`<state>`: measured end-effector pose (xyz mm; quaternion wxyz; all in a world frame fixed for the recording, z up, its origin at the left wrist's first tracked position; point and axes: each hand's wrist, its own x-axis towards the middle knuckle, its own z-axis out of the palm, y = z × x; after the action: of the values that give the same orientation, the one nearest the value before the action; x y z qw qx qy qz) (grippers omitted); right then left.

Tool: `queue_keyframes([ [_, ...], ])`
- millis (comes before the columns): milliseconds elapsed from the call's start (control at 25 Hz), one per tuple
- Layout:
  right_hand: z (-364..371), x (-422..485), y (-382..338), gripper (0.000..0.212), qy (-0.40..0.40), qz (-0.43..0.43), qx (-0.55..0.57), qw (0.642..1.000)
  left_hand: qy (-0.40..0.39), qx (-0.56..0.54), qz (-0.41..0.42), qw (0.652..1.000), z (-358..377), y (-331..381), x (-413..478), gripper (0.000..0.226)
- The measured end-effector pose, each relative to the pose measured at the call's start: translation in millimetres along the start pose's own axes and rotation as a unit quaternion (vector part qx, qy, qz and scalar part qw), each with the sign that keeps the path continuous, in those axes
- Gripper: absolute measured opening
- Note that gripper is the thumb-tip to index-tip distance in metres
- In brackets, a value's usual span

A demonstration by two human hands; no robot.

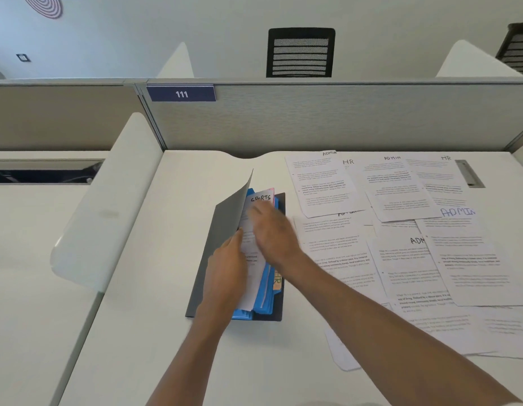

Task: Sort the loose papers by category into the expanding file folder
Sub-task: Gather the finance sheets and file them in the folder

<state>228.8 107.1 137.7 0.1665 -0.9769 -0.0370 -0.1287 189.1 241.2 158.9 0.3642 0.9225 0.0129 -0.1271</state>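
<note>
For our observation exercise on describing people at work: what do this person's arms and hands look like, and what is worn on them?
The left forearm and right forearm are bare to the frame's edge: no sleeves, gloves, watch or bracelet. No ring shows on the left hand; the right hand is motion-blurred, so rings there cannot be told.

White desk top [154, 288] smooth with a soft shine, grey folder cover [225, 227] thin matt plastic, blue pockets [267, 300] inside — smooth plastic, loose papers [401, 194] thin, matt, a bit crinkled, grey wall panel [342, 118] rough cloth, black chair back [300, 54] — see-through mesh
</note>
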Motion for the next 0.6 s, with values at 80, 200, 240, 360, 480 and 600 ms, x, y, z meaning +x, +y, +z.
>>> queue_keyframes([
  [80, 16.6, 5.7, -17.6, 0.023, -0.149, 0.014, 0.014, 0.989, 0.023, -0.008, 0.018, 1.000, 0.9, 0.6, -1.0, 0.033],
  [200, 44.2, 6.5, -19.0, 0.050, -0.244, 0.056, -0.068, 0.966, 0.030, 0.004, 0.041, 0.999, -4.4, 0.1, -3.3, 0.044],
  [240, 49.2, 3.3, -16.0, 0.065, -0.261, 0.054, -0.104, 0.958, 0.030, 0.016, 0.053, 0.998, -6.7, -0.8, -2.3, 0.049],
  [360, 66.0, -10.2, -3.1, 0.087, -0.310, 0.008, -0.206, 0.928, 0.021, 0.038, 0.053, 0.998, -12.7, -0.8, 0.1, 0.047],
  [480, 75.5, -15.5, 9.1, 0.088, -0.322, -0.022, -0.241, 0.915, 0.013, 0.038, 0.039, 0.998, -16.8, 1.6, 0.9, 0.048],
  [600, 74.9, -16.4, 20.5, 0.085, -0.339, -0.066, -0.243, 0.906, 0.031, 0.053, 0.044, 0.997, -14.9, 2.1, 4.0, 0.048],
])
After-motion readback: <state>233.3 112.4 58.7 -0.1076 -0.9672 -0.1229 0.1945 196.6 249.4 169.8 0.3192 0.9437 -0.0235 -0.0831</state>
